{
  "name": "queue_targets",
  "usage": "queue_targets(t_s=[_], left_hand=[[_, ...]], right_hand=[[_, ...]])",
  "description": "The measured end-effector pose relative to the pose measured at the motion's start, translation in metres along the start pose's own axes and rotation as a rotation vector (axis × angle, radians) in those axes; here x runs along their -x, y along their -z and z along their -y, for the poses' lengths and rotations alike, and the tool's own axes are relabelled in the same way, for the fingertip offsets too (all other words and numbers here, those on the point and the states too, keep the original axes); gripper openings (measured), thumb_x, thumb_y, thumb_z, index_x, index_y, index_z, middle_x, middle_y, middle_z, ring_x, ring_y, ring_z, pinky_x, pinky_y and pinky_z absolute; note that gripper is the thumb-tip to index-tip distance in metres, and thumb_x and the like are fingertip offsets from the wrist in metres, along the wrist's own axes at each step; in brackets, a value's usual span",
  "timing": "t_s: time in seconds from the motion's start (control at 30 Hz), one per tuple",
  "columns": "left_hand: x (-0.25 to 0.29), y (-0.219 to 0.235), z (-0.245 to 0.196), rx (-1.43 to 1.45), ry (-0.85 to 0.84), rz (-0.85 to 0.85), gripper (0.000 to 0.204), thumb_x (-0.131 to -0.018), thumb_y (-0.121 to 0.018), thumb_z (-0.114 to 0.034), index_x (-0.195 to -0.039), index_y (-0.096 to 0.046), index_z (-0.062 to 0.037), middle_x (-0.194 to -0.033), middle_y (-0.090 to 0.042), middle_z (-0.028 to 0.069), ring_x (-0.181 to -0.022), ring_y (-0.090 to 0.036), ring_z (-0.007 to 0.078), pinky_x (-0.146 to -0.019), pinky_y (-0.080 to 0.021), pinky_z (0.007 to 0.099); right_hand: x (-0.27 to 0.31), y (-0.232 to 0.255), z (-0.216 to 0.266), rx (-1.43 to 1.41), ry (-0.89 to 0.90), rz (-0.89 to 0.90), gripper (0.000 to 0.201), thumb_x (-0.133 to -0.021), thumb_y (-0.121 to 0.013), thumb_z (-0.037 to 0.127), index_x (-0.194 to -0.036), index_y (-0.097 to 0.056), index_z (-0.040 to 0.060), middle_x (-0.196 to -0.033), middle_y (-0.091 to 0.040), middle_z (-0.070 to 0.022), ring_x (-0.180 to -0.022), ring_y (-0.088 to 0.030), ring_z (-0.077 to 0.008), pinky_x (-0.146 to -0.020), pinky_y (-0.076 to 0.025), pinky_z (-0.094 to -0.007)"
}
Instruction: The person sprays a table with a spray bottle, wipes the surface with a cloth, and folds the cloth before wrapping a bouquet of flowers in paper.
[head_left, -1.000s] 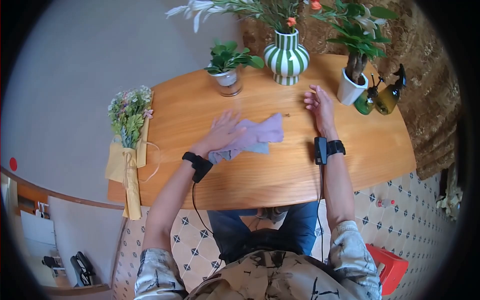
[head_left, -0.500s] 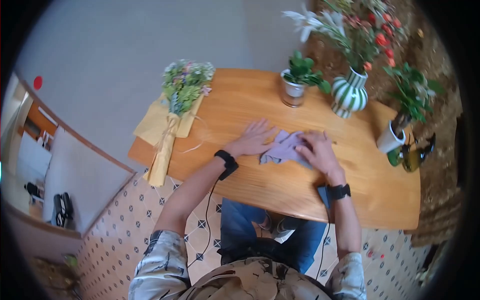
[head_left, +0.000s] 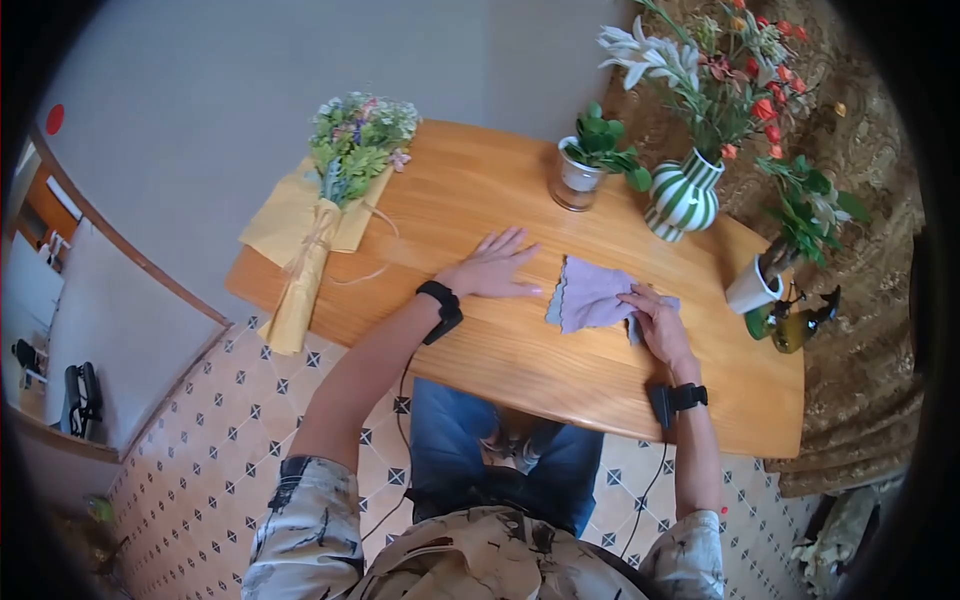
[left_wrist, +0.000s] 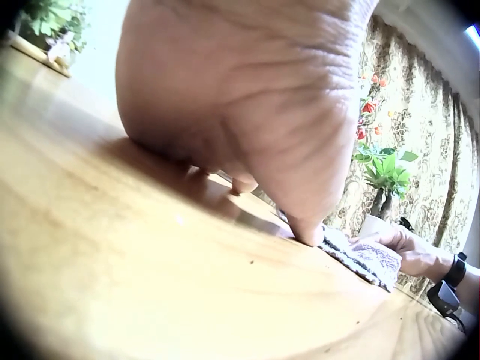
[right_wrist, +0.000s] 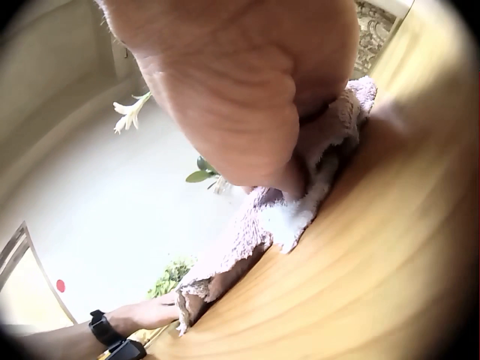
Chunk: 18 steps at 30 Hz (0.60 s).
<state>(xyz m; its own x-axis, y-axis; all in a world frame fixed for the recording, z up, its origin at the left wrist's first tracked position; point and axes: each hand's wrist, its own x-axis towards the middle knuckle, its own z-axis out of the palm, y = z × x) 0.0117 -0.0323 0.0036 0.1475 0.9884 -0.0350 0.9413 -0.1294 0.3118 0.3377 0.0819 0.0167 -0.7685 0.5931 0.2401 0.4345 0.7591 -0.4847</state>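
A light purple cloth (head_left: pixel 595 295) with a grey underside lies on the wooden table, seen in all the views, folded and wrinkled toward its right end. My right hand (head_left: pixel 658 325) grips that right end, fingers bent over the fabric; in the right wrist view the cloth (right_wrist: pixel 240 240) bunches up under the palm and thumb. To the left of the cloth my left hand (head_left: pixel 490 268) rests on the tabletop, its fingers spread and holding nothing. In the left wrist view its thumb tip comes right at the cloth's edge.
A wrapped bouquet (head_left: pixel 315 250) lies at the table's left end. Along the far side stand a potted plant in a glass (head_left: pixel 578 175), a green-striped vase (head_left: pixel 685 195) of flowers and a white pot (head_left: pixel 755 288). Dark spray bottles (head_left: pixel 800 325) stand beside the white pot.
My right hand has come from beside the cloth onto its right end. The cloth has shifted right, out from under my left hand, and spread flatter. The head view has turned to the right.
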Motion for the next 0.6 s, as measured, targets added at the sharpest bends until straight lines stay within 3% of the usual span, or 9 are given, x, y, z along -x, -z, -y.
queue_targets(t_s=[0.27, 0.37, 0.43, 0.47, 0.53, 0.6], left_hand=[[-0.001, -0.003, 0.003, 0.015, 0.005, -0.017, 0.094, -0.082, -0.045, -0.071, -0.148, -0.023, -0.0081, -0.154, -0.009, 0.0247, -0.144, -0.003, 0.0347, -0.115, -0.004, 0.0458], [0.001, 0.003, -0.001, 0.027, 0.008, 0.005, 0.093, -0.083, -0.045, -0.071, -0.149, -0.022, -0.0085, -0.154, -0.009, 0.0244, -0.144, -0.003, 0.0345, -0.115, -0.003, 0.0454], [0.001, 0.005, -0.003, -0.015, 0.032, 0.041, 0.09, -0.085, -0.047, -0.067, -0.149, -0.019, -0.0102, -0.153, -0.008, 0.0259, -0.144, -0.001, 0.0361, -0.115, -0.005, 0.0461], [0.001, 0.005, -0.004, -0.017, 0.016, 0.04, 0.09, -0.085, -0.047, -0.067, -0.149, -0.019, -0.0102, -0.153, -0.008, 0.0259, -0.144, -0.001, 0.0361, -0.115, -0.005, 0.0461], [0.001, 0.007, -0.005, -0.024, 0.034, 0.055, 0.089, -0.086, -0.047, -0.066, -0.15, -0.017, -0.0115, -0.154, -0.008, 0.0254, -0.144, -0.001, 0.0357, -0.115, -0.004, 0.0459], [0.001, 0.009, -0.006, -0.028, 0.023, 0.051, 0.089, -0.086, -0.047, -0.065, -0.15, -0.016, -0.012, -0.154, -0.007, 0.0252, -0.144, -0.001, 0.0355, -0.115, -0.003, 0.0461]], right_hand=[[0.066, 0.05, -0.049, 0.072, -0.144, -0.139, 0.039, -0.081, -0.05, -0.013, -0.109, -0.068, 0.0086, -0.122, -0.059, -0.0213, -0.111, -0.059, -0.0324, -0.093, -0.046, -0.0338], [0.08, 0.059, -0.062, 0.021, -0.318, -0.194, 0.04, -0.079, -0.05, -0.012, -0.108, -0.068, 0.0084, -0.12, -0.06, -0.0208, -0.107, -0.061, -0.0329, -0.092, -0.047, -0.0329], [0.074, 0.059, -0.057, 0.089, -0.411, -0.153, 0.039, -0.078, -0.048, -0.01, -0.108, -0.067, 0.0071, -0.12, -0.06, -0.0208, -0.105, -0.061, -0.034, -0.091, -0.047, -0.0327], [0.062, 0.066, -0.024, 0.061, -0.518, -0.1, 0.036, -0.079, -0.048, -0.007, -0.107, -0.067, 0.0054, -0.117, -0.061, -0.0214, -0.104, -0.061, -0.0356, -0.09, -0.047, -0.0346], [0.051, 0.043, -0.041, 0.209, -0.36, -0.177, 0.037, -0.079, -0.047, -0.006, -0.109, -0.066, 0.0043, -0.113, -0.062, -0.0221, -0.104, -0.061, -0.0367, -0.088, -0.048, -0.0369], [0.029, 0.025, -0.035, 0.112, -0.304, -0.156, 0.038, -0.08, -0.047, -0.006, -0.111, -0.065, 0.0051, -0.111, -0.063, -0.0223, -0.103, -0.061, -0.0373, -0.088, -0.048, -0.0375]])
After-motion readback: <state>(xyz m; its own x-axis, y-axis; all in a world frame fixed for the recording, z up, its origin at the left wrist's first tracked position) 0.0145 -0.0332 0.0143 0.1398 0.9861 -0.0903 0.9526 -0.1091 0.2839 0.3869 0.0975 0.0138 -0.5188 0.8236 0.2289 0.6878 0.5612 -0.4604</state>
